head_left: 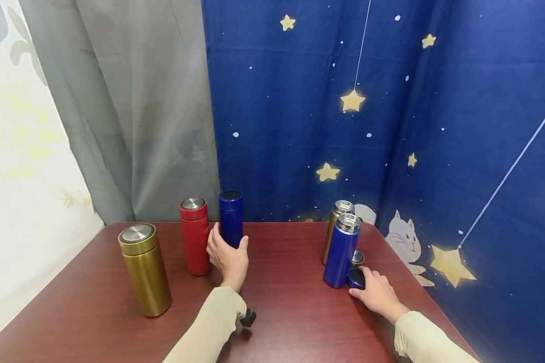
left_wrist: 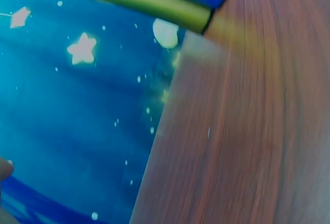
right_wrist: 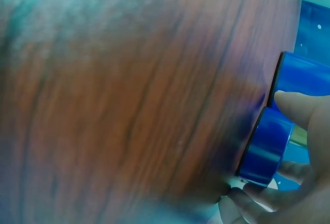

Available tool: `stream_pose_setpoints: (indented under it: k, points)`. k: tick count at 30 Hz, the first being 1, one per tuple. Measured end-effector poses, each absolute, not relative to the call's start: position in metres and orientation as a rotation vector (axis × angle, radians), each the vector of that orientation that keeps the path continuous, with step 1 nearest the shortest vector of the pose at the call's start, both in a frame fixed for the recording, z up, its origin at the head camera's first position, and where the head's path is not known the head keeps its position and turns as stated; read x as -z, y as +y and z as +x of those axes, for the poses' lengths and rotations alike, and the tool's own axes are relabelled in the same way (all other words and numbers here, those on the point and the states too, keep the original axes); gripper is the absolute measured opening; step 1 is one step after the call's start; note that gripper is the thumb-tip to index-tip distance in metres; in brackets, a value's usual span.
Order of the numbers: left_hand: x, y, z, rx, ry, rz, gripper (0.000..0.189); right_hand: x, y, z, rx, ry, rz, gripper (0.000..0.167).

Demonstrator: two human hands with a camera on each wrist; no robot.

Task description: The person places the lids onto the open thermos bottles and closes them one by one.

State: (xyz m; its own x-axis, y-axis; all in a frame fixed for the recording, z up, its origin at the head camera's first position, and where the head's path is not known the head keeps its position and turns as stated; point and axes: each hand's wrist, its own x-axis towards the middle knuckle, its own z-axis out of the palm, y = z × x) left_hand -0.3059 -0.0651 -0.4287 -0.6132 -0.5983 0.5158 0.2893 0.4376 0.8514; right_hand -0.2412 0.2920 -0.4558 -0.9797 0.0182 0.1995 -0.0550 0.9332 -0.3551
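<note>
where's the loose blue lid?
Head view: the loose blue lid sits toward the right of the table, just right of the open blue flask, at the right hand.

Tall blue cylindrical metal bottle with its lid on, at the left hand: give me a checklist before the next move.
1. Tall blue cylindrical metal bottle upright, lid on: ok.
2. Its base on the reddish-brown wooden table: cannot tell, the left hand hides it.
3. Left hand's hold: cannot tell; fingers and thumb flank the bottle, but their grip is unclear.
4. Room beside the red cylindrical metal bottle: not ok; the fingers look very close to it.
5. Open blue cylindrical metal bottle upright: ok.
6. Right hand's hold on the short round blue lid: cannot tell; fingers are around it, firmness unclear.
</note>
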Motion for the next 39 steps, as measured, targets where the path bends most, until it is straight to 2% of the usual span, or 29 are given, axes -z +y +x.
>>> stream_pose_setpoints:
  k: [13, 28, 39]
  points:
    - [0.430, -0.022, -0.290, 1.352, -1.776, 0.180, 0.077, 0.459, 0.293, -0.241, -0.582, -2.865, 0.018, 0.064]
    - [0.435, 0.065, -0.268, 1.700, -1.876, 0.019, 0.077, 0.458, 0.298, -0.246, -0.578, -2.822, 0.091, 0.062]
    - [0.441, 0.081, -0.262, 1.812, -1.932, -0.116, 0.079, 0.455, 0.297, -0.244, -0.625, -2.809, 0.095, 0.060]
